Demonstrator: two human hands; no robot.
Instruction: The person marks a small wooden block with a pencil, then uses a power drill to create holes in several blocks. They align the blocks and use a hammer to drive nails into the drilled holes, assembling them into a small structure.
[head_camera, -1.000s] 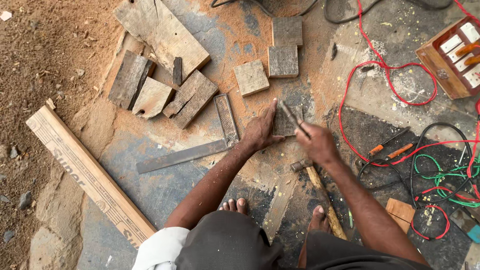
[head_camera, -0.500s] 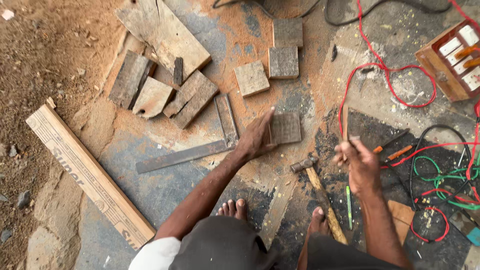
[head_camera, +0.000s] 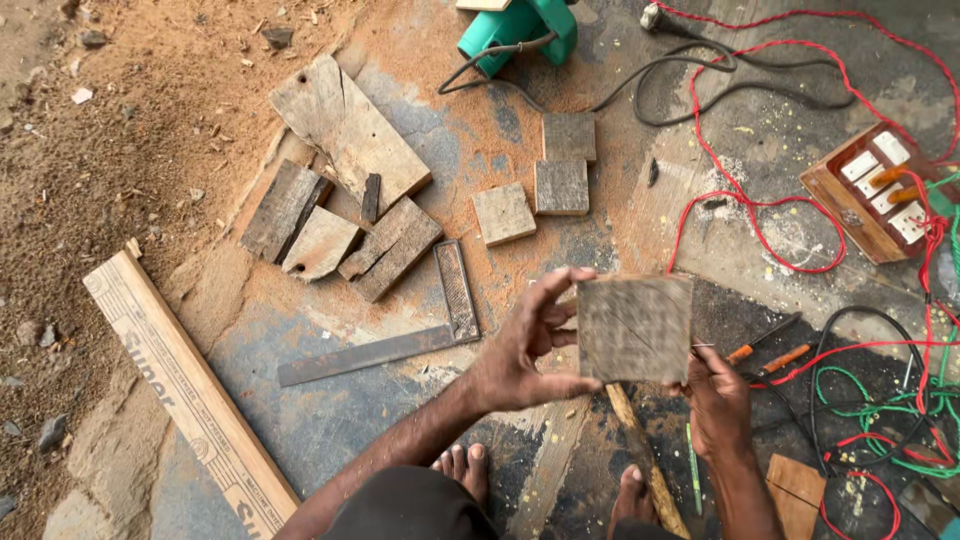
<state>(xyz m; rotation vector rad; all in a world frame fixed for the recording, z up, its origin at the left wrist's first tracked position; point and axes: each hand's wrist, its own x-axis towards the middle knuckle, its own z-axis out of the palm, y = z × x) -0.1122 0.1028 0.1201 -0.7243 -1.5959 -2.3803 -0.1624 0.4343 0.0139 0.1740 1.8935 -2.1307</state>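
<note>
— What are we holding right now?

— We are lifting a square wooden block (head_camera: 634, 328) above the floor (head_camera: 330, 420), flat face turned up toward us, with a thin diagonal line showing across it. Both of our hands are on it.

— How is the left hand (head_camera: 525, 345) gripping it?

— The grip there is spread wide: the fingers (head_camera: 556, 288) are curling over the block's upper left corner and the thumb is pressing along its lower left edge. The block is sitting just to the right of the palm, pinched at its edge rather than wrapped.

— And the right hand (head_camera: 716, 400)?

— It is closing on the lower right corner from underneath. The block is lying above and to the left of that hand, covering part of the fingers, so we cannot tell how many are under it. A thin nail-like piece seems to be sticking out by the fingertips, too small to be sure.

— What is lying around us?

— A metal try square (head_camera: 400, 330) is resting on the floor to the left of our left hand, well apart from the block. Three smaller wooden squares (head_camera: 560, 185) are lying further up in the sawdust, and rough offcuts (head_camera: 340, 215) are piled to their left. A long printed wooden strip (head_camera: 190, 385) is lying far left. A hammer handle (head_camera: 640, 450) is running under the block between our bare feet. Red wire (head_camera: 740, 205) is looping on the right beside a wooden switch board (head_camera: 865, 200), and a green power tool (head_camera: 520, 30) is sitting at the top.
</note>
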